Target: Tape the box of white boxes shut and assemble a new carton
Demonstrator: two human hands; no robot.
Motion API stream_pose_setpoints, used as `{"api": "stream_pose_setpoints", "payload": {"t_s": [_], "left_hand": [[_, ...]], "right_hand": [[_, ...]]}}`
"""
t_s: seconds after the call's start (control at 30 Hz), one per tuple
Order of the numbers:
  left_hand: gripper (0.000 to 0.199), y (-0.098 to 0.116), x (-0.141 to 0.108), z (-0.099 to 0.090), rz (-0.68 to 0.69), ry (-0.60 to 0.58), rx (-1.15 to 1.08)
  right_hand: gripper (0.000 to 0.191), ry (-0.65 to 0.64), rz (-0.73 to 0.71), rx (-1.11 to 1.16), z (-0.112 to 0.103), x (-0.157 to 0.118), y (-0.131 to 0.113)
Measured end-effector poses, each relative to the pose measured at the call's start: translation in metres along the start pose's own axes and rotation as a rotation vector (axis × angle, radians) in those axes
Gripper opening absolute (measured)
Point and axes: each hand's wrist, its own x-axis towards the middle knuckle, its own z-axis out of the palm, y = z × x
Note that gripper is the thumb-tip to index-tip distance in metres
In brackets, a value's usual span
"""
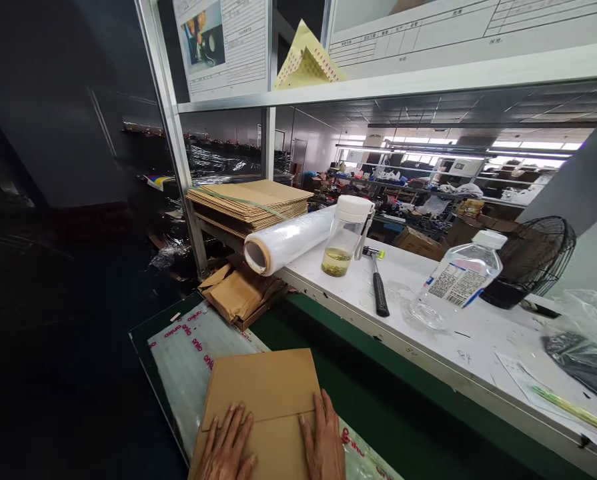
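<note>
Your left hand (pixel 227 443) and right hand (pixel 323 437) lie flat, fingers spread and gripping nothing, on the flat cardboard box (pixel 265 393) atop a printed plastic sheet (pixel 188 353) at the green belt's near edge (the stretch-film roll (pixel 288 241) overhangs the white tabletop's (pixel 428 313) corner beyond).

Left hand (pixel 227 445) and right hand (pixel 323 440) lay flat, palms down, side by side, fingers extended forward.
</note>
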Motion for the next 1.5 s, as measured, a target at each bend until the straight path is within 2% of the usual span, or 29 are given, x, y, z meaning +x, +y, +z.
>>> {"api": "stream_pose_setpoints", "payload": {"t_s": [0.17,0.3,0.4,0.5,0.6,0.73,0.83,0.93,1.07,1.1,1.17,1.23,1.3,1.4,1.47,1.5], "left_hand": [[0.067,-0.004,-0.009,-0.003,-0.211,-0.036,0.021],[0.056,-0.002,-0.019,-0.001,-0.392,-0.018,0.01],[0.055,0.001,-0.024,0.002,-0.446,-0.02,-0.044],[0.059,0.004,-0.027,0.005,-0.425,-0.011,-0.026],[0.067,0.005,-0.032,0.007,-0.383,-0.049,-0.002],[0.063,0.004,-0.041,0.012,-0.357,-0.104,0.036],[0.058,0.002,-0.041,0.016,-0.368,-0.111,0.092],[0.062,0.007,-0.027,0.019,-0.337,-0.163,0.051],[0.068,0.031,0.009,0.028,-0.175,-0.446,-0.147],[0.068,0.039,0.017,0.032,-0.15,-0.476,-0.161],[0.07,0.052,0.029,0.04,-0.131,-0.432,-0.149],[0.073,0.058,0.036,0.045,-0.116,-0.349,-0.139],[0.075,0.059,0.038,0.044,-0.099,-0.334,-0.147],[0.076,0.058,0.04,0.033,-0.114,-0.436,-0.141],[0.077,0.058,0.044,0.024,-0.122,-0.516,-0.129],[0.077,0.058,0.047,0.021,-0.118,-0.547,-0.125]], "right_hand": [[0.09,0.065,0.072,0.068,-0.002,0.006,-0.015],[0.102,0.119,0.107,0.045,0.003,0.005,-0.015],[0.105,0.162,0.099,0.036,0.009,0.003,-0.011],[0.104,0.231,0.074,0.03,0.015,0.002,-0.006],[0.094,0.257,0.044,0.003,0.018,0.002,-0.003],[0.076,0.142,0.008,-0.029,0.017,0.004,-0.001],[0.069,0.064,0.046,-0.065,0.016,0.006,-0.004],[0.063,0.05,0.093,-0.103,0.012,0.006,-0.012],[0.059,0.078,0.122,-0.05,0.004,0.006,-0.027],[0.058,0.09,0.117,-0.019,0.003,0.007,-0.029],[0.056,0.118,0.095,0.069,0.0,0.009,-0.029],[0.053,0.186,0.098,0.164,-0.004,0.004,-0.019],[0.053,0.313,0.138,0.227,-0.013,-0.013,0.003],[0.061,0.538,0.262,0.182,-0.036,-0.059,0.062],[0.064,0.625,0.383,0.056,-0.055,-0.094,0.111],[0.067,0.616,0.46,-0.037,-0.063,-0.111,0.133]]}}
